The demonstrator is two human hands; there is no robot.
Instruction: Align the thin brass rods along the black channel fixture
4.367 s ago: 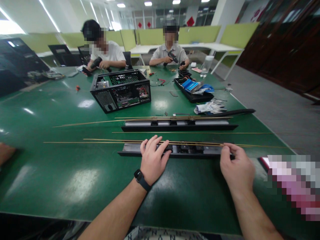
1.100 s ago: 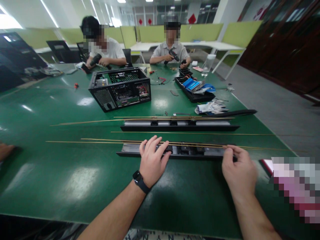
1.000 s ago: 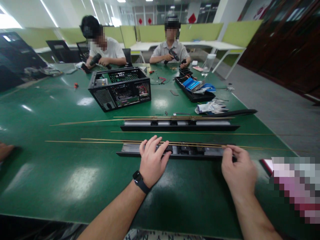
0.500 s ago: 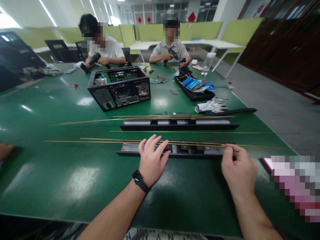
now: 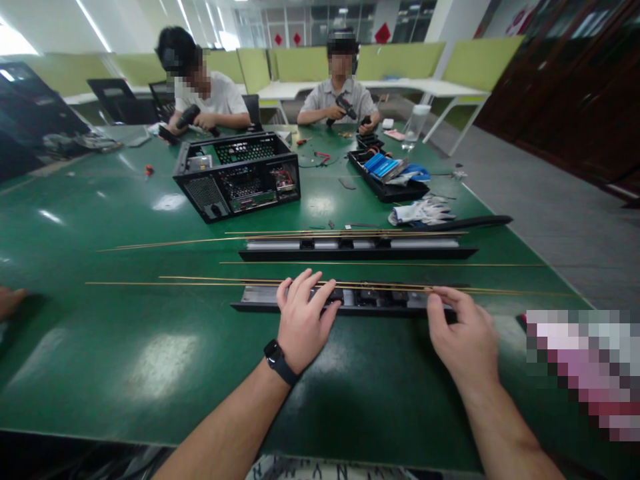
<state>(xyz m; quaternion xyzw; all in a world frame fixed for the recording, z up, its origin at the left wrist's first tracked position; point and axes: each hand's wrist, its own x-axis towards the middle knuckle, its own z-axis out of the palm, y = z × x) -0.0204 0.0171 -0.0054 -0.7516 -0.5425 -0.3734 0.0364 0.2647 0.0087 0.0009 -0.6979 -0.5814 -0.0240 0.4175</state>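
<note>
My left hand [image 5: 306, 323], a dark watch on its wrist, lies with fingers spread across the near black-edged metal channel [image 5: 256, 294] and the thin golden rods [image 5: 150, 283] along it. Several dark blocks [image 5: 369, 295] sit inside this channel. At its right end my right hand [image 5: 464, 333] pinches a golden rod between thumb and forefinger; which of the rods it grips is hard to make out. Behind lies a second channel [image 5: 360, 254] with pale sections, more golden rods resting along its back edge. A single rod [image 5: 280, 263] lies between the channels.
An open black computer case [image 5: 235, 187] stands on the green table [image 5: 125, 320]. Back right are a black tray [image 5: 407, 193] with blue items, gloves [image 5: 423, 212] and a clear bottle [image 5: 416, 127]. Two people sit opposite with power drills. Another person's hand [image 5: 11, 301] shows at left.
My right hand has moved a little left along the rods, its fingers slightly less curled. My left hand stays in place on the channel.
</note>
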